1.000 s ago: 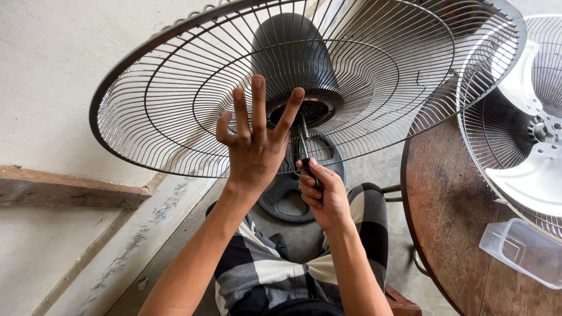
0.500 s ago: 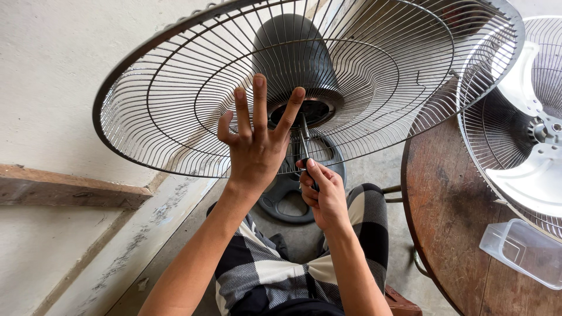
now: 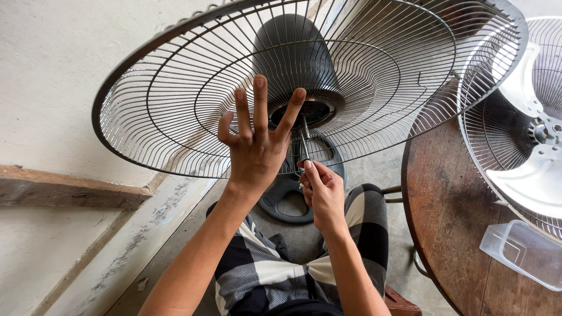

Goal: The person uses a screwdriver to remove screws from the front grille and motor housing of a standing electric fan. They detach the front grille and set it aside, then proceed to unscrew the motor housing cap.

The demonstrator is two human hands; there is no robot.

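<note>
Tight at the fan hub, open room low and to your left.

Your left hand [image 3: 254, 146] is spread flat against the wire fan guard [image 3: 175, 117], and the guard's ribs block any reach to the dark motor housing [image 3: 295, 52] at 12 o'clock except through the round centre opening. Your right hand [image 3: 322, 193] and the screwdriver [image 3: 305, 143] fill that gap. At 3 o'clock the round wooden table [image 3: 451, 205] crowds you, bearing a second fan [image 3: 527, 117] and a clear plastic tub [image 3: 524, 251]. At 9 o'clock the wall and a wooden ledge [image 3: 70, 190] stand well apart, leaving free passage. At 6 o'clock your lap closes the way; the fan base [image 3: 287, 196] lies just beyond it.
</note>
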